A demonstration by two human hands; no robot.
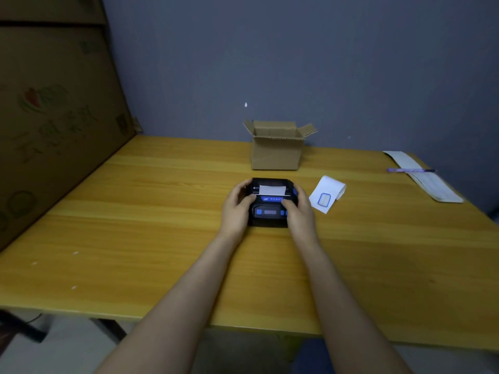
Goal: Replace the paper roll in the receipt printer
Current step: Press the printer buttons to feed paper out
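The receipt printer [270, 202] sits in the middle of the yellow wooden table [135, 238], and the person has both hands wrapped round it: the left hand [237, 209] grips its left flank with the thumb laid across the blue strip, the right hand [297, 209] grips the right flank, thumb likewise on top. A short tongue of white paper [272, 189] shows at the slot, so a roll seems to be seated inside, though from here I cannot tell whether the lid is fully latched or only resting. That is where I see trouble: if the thumbs press unevenly, one side may catch and the other sit proud, and the paper could skew or jam at the first feed. The tongue looks short, too; a careless push might tuck it back under the cover. The printer is light-looking and could slide on the smooth wood if pressed at an angle. To its right lies a loose curl of receipt paper [327, 194] with a blue mark, near enough to be swept off by an elbow. Behind stands an open cardboard box [276, 152], well clear.
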